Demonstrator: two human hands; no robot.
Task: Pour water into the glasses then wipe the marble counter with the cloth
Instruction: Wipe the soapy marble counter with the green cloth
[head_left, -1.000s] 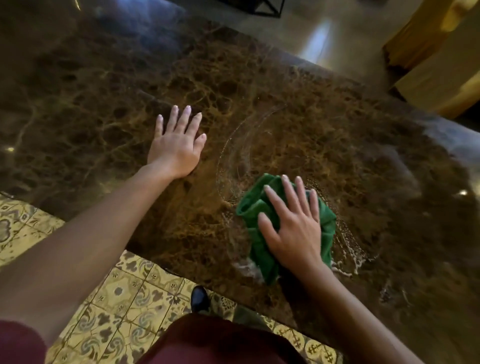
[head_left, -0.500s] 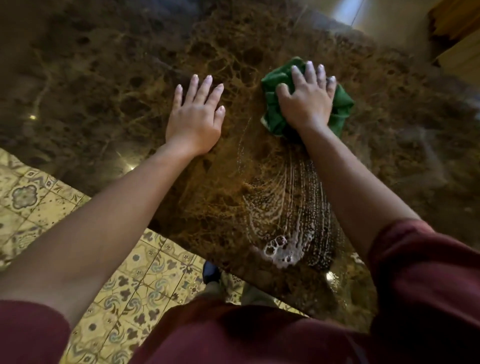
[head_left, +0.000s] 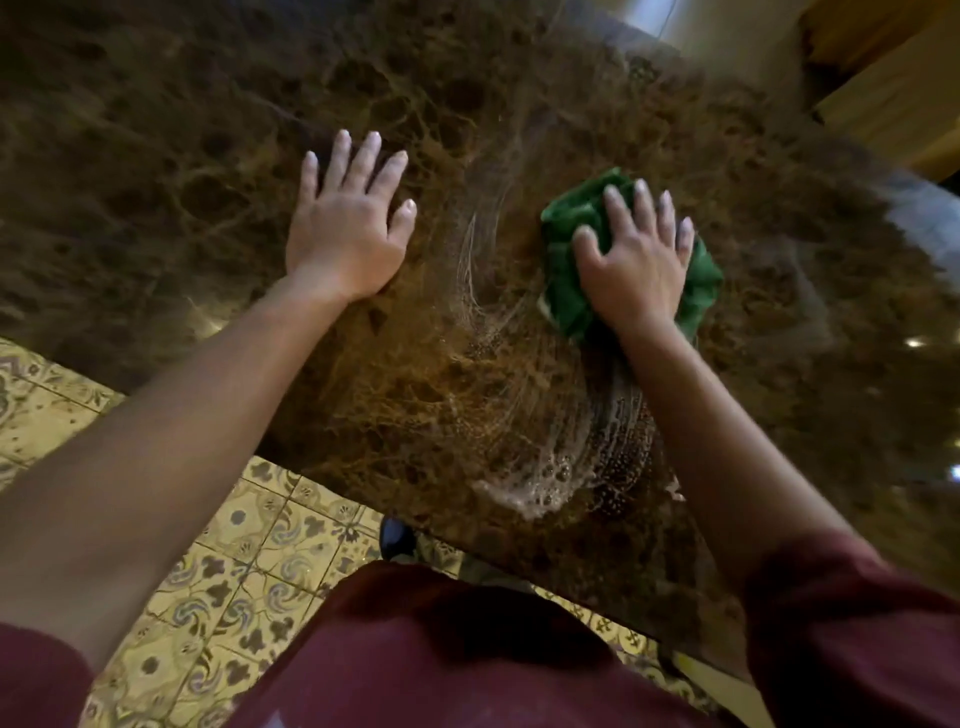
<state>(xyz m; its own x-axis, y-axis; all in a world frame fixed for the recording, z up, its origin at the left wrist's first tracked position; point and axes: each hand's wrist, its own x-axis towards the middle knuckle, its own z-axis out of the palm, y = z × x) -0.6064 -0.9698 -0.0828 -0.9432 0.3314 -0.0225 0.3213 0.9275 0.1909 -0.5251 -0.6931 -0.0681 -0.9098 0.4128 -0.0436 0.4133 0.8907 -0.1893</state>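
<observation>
The brown veined marble counter (head_left: 156, 156) fills most of the view. My right hand (head_left: 636, 265) presses flat on a bunched green cloth (head_left: 563, 270), which lies on the marble right of centre. My left hand (head_left: 345, 231) rests flat on the counter with fingers spread, holding nothing. A curved wet trail with soapy foam (head_left: 535, 488) runs from the cloth back toward the counter's near edge. No glasses or water vessel are in view.
Patterned yellow floor tiles (head_left: 249, 561) show below the counter's near edge, with a dark shoe tip (head_left: 397, 535). My maroon sleeves and clothing fill the bottom. Beyond the far edge are pale floor (head_left: 727, 47) and wooden furniture (head_left: 883, 78).
My right hand swept the cloth from near the front edge far forward, then back a little and to the right, leaving foamy streaks. My left hand has stayed planted on the counter.
</observation>
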